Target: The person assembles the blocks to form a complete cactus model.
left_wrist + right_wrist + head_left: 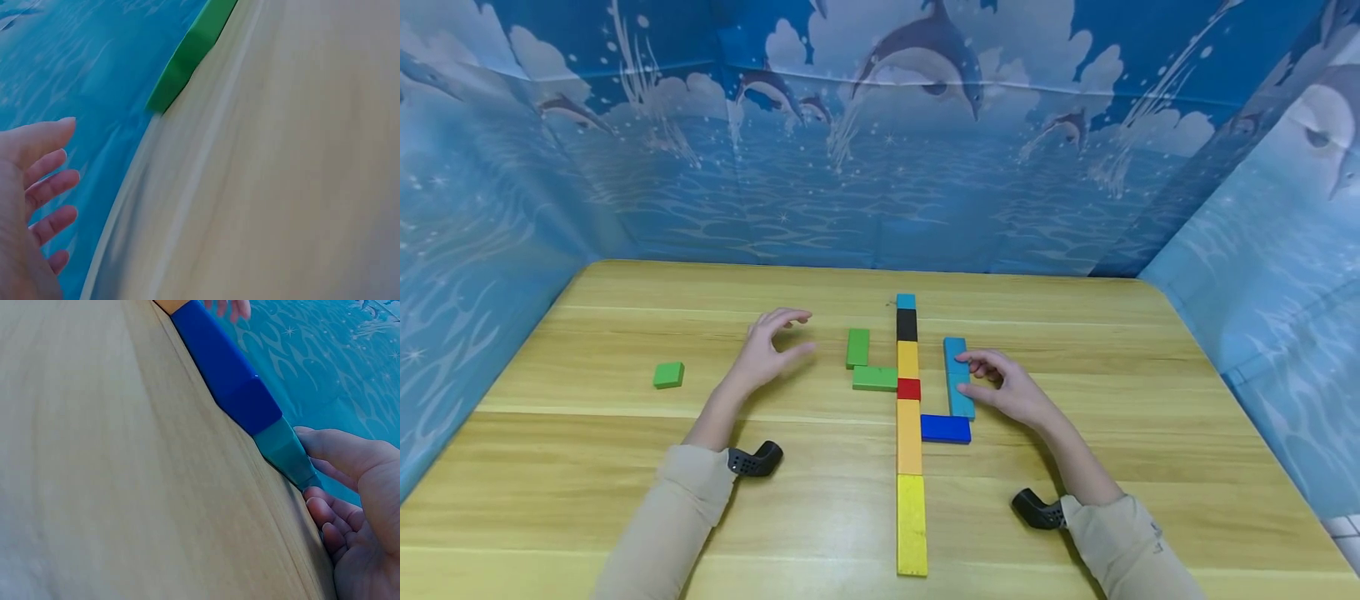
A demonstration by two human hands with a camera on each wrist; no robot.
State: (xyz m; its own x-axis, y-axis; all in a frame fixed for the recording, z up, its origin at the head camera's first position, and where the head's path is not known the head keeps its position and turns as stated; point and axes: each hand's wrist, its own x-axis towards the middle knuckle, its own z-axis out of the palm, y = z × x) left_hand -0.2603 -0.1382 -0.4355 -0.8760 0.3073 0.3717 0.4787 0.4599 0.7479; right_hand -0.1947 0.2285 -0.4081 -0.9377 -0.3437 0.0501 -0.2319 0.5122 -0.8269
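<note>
My left hand hovers over the table, left of two green blocks, its fingers loosely bent and nothing in them. One green block stands lengthwise; the other green block lies crosswise, meeting the central row. My right hand touches two light blue blocks set end to end, index finger at the far light blue block and thumb at the near light blue block. Against their near end lies a dark blue block, which reaches the row. In the right wrist view, the thumb meets the light blue block.
The central row runs from a small light blue block through black, orange-yellow and red blocks to a long yellow block. A lone green block lies far left. A dolphin-print curtain borders the table.
</note>
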